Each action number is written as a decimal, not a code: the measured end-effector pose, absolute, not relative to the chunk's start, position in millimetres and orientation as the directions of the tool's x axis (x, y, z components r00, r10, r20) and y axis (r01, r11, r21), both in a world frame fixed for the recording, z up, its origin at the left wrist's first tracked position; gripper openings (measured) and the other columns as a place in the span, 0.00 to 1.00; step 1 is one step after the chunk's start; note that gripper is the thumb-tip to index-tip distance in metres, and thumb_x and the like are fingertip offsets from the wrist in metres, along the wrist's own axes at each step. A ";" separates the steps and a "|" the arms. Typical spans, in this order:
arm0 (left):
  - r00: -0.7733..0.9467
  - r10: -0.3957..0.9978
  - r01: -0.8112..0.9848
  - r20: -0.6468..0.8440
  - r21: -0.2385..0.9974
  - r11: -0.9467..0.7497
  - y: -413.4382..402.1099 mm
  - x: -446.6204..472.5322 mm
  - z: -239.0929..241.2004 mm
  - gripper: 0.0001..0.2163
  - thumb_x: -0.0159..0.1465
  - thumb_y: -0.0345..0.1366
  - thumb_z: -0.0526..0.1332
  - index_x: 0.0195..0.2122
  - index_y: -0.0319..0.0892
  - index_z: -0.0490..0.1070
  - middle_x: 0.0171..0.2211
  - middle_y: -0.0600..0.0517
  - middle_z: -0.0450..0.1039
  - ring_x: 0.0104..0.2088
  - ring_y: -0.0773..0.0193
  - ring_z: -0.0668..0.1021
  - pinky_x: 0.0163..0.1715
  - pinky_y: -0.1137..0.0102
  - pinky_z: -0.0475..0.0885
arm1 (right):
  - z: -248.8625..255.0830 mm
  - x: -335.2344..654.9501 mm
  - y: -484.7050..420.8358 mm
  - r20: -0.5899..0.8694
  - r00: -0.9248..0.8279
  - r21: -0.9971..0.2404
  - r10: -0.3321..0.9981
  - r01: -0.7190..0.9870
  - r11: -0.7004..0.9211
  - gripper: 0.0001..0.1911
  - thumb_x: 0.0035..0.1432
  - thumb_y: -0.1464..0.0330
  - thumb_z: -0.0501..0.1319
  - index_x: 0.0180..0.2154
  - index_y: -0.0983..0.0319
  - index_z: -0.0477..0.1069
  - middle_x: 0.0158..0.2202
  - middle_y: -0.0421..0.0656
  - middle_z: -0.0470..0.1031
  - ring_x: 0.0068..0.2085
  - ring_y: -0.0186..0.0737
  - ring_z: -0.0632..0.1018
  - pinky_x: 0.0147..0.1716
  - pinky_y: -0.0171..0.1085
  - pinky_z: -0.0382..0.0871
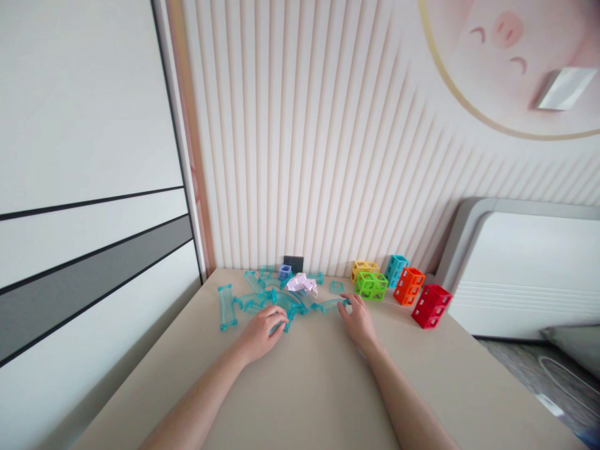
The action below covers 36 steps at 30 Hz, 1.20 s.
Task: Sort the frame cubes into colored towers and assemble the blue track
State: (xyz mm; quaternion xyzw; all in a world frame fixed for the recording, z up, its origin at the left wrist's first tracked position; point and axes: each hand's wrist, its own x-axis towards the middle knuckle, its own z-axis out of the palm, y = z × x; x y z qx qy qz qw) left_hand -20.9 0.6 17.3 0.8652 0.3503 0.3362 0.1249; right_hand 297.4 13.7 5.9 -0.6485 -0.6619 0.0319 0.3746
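Several translucent teal track pieces (227, 307) lie in a loose cluster toward the back of the table. My left hand (265, 332) is at the near edge of this cluster, its fingers curled over part of a teal track piece (289, 320) that shows beside the fingertips. With thumb and index finger, my right hand (358, 320) grips the right end of a curved teal track piece (332, 304). A crumpled, shiny pinkish-white piece (302, 284) rests behind the tracks. Next to it are a small purple-blue cube (284, 272) and a black block (294, 264).
Right of my right hand stand openwork block towers: yellow (359, 269), green (371, 285), blue (396, 270), orange (409, 286) and red (432, 306). A ribbed wall (290, 137) borders the table (309, 387) at the back. A white cabinet (94, 112) is on the left.
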 end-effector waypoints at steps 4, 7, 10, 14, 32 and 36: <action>0.534 0.691 0.529 0.488 0.445 -0.723 0.4 -20.8 17.1 0.09 0.68 0.30 0.56 0.42 0.45 0.76 0.44 0.48 0.77 0.47 0.59 0.79 0.50 0.64 0.74 | 5.5 293.4 14.1 0.523 0.144 -0.581 0.840 0.781 0.228 0.20 0.65 0.57 0.54 0.48 0.61 0.74 0.48 0.50 0.75 0.49 0.49 0.77 0.48 0.43 0.73; 0.536 0.697 0.534 0.476 0.449 -0.716 0.8 -20.9 16.1 0.09 0.68 0.31 0.56 0.42 0.45 0.76 0.44 0.48 0.76 0.47 0.60 0.79 0.51 0.65 0.73 | 3.3 291.3 15.0 0.569 0.167 -0.614 0.805 0.737 0.282 0.20 0.65 0.54 0.54 0.45 0.60 0.76 0.47 0.51 0.76 0.48 0.49 0.78 0.45 0.43 0.74; 0.532 0.703 0.533 0.472 0.459 -0.711 1.2 -20.8 15.9 0.09 0.68 0.31 0.56 0.42 0.45 0.76 0.45 0.48 0.76 0.47 0.60 0.79 0.51 0.65 0.73 | 1.1 291.7 16.9 0.581 0.201 -0.638 0.788 0.714 0.289 0.21 0.66 0.53 0.53 0.43 0.60 0.77 0.46 0.51 0.76 0.47 0.49 0.78 0.44 0.44 0.74; 0.531 0.710 0.533 0.463 0.469 -0.704 1.0 -20.8 16.8 0.10 0.68 0.31 0.56 0.42 0.46 0.76 0.44 0.48 0.76 0.47 0.60 0.79 0.51 0.65 0.73 | -0.4 294.4 19.6 0.574 0.254 -0.665 0.779 0.700 0.262 0.24 0.68 0.52 0.48 0.42 0.61 0.76 0.44 0.52 0.76 0.46 0.50 0.78 0.42 0.45 0.74; 0.468 0.711 0.671 0.525 0.312 -0.673 0.7 -23.3 25.7 0.11 0.70 0.33 0.54 0.45 0.47 0.76 0.42 0.51 0.79 0.45 0.62 0.80 0.50 0.69 0.73 | 6.2 296.9 18.9 0.536 0.382 -0.734 0.753 0.652 0.192 0.29 0.60 0.43 0.53 0.38 0.62 0.74 0.41 0.51 0.74 0.35 0.45 0.78 0.37 0.44 0.76; 0.197 0.763 0.878 0.616 0.235 -0.417 12.6 -47.5 33.4 0.13 0.71 0.34 0.50 0.42 0.44 0.75 0.41 0.47 0.79 0.44 0.59 0.80 0.50 0.65 0.73 | 1.7 299.1 20.1 0.509 0.391 -0.727 0.767 0.672 0.140 0.25 0.58 0.47 0.58 0.37 0.62 0.74 0.41 0.51 0.73 0.34 0.45 0.78 0.40 0.45 0.76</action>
